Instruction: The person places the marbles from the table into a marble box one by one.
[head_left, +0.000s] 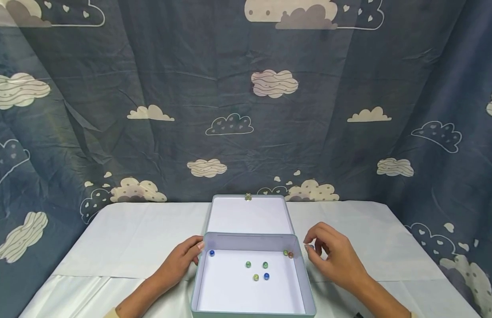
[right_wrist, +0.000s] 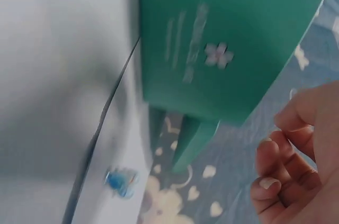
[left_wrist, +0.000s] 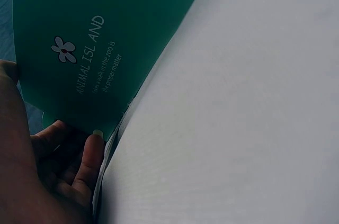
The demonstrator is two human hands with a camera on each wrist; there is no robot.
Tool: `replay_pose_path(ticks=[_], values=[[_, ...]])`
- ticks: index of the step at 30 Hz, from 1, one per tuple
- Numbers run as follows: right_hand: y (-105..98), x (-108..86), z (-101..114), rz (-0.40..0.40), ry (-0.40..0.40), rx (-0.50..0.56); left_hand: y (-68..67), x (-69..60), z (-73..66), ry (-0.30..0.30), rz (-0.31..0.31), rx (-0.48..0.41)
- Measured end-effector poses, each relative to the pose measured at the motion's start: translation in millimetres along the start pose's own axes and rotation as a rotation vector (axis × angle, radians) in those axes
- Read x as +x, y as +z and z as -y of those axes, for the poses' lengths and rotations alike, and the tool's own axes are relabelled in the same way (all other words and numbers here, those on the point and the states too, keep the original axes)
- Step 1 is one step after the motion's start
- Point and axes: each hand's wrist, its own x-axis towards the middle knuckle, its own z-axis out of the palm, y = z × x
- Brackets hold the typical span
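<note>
A lidded tin box (head_left: 253, 314), green outside and white inside, lies open on the white cloth. Several glass marbles lie in it, among them a blue marble (head_left: 266, 276), a green marble (head_left: 265, 265) and a brown marble (head_left: 291, 255). My left hand (head_left: 181, 261) holds the box's left side, thumb at the rim, fingers against the printed green wall (left_wrist: 79, 60). To the right of the box, my right hand (head_left: 336, 256) hovers with loosely bent fingers, thumb and index apart. Blurred blue and clear marbles (right_wrist: 121, 182) sit on the cloth near it; nothing shows between the fingers.
The box's lid (head_left: 251, 215) is tilted back behind it, with a small metal clasp (head_left: 248, 197) on its far edge. White cloth (head_left: 130, 238) covers the table. A dark blue curtain with clouds (head_left: 230, 145) hangs behind and along both sides.
</note>
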Motion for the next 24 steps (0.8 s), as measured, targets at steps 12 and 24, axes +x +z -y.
replay_pose_path(ticks=[12, 24], values=[[-8.5, -8.4, -43.4, 0.044, 0.167, -0.117, 0.8, -1.3, -0.4, -0.011, -0.008, -0.006], [-11.6, -14.4, -63.1, 0.258, 0.467, -0.09, -0.5, 0.2, 0.7, 0.004, 0.001, -0.011]])
